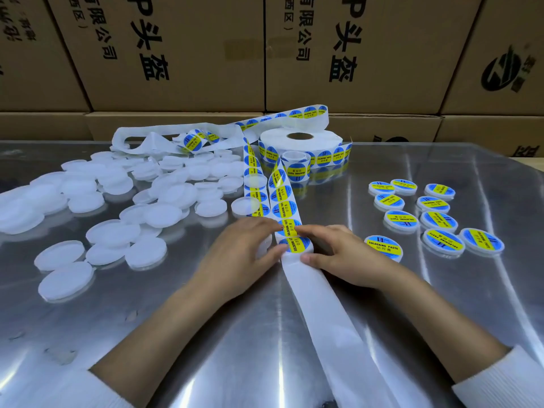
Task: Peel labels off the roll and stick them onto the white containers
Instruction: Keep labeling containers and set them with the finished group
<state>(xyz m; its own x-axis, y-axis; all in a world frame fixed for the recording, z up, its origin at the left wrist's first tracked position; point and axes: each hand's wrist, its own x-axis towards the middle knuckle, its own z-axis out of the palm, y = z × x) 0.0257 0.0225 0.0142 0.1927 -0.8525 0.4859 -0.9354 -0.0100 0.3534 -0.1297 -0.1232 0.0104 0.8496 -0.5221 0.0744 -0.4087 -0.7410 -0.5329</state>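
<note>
A strip of blue and yellow round labels (285,207) runs from the label roll (300,142) at the back down to my hands. My left hand (241,248) and my right hand (332,251) meet over the strip, and both pinch it around one label (294,244). A white container (264,245) shows partly under my left fingers. Bare white backing (321,307) trails from my hands toward the near edge. Several unlabelled white containers (117,198) lie heaped at the left. Several labelled containers (435,219) sit in a group at the right.
The work surface is a shiny metal table (206,334). Cardboard boxes (182,54) form a wall along its far edge. Used backing loops (176,136) lie behind the white pile. A small loose coil of labels (295,166) stands before the roll.
</note>
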